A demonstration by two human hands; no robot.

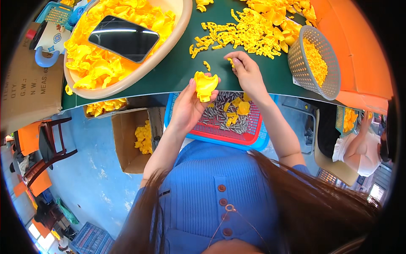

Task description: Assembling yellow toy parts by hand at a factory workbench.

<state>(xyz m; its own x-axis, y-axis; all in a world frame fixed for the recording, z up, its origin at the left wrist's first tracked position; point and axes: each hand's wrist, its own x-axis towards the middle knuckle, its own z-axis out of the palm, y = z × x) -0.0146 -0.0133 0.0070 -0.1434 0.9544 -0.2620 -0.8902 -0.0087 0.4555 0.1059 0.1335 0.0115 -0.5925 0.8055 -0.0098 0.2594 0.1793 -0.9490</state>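
Observation:
Near the front edge of the green table (pixel 165 76), my left hand (pixel 188 108) holds a yellow curved plastic part (pixel 205 86) between thumb and fingers, its scalloped end pointing away from me. To its right, apart from it, my right hand (pixel 250 76) pinches a small yellow plastic piece (pixel 231 62) between thumb and forefinger. One loose curved yellow piece (pixel 207 65) lies on the tabletop just beyond the left hand's part. Farther back spreads a pile of small yellow pieces (pixel 249 34), with larger yellow shells behind it.
At far left a beige basin (pixel 185 21) holds yellow shells with a black phone (pixel 124 38) on top. A grey basket (pixel 296 63) of small yellow pieces leans at right. Below the table edge sit a red tray (pixel 253 137) of metal pins and a cardboard box (pixel 127 148). A co-worker (pixel 359 152) sits at right.

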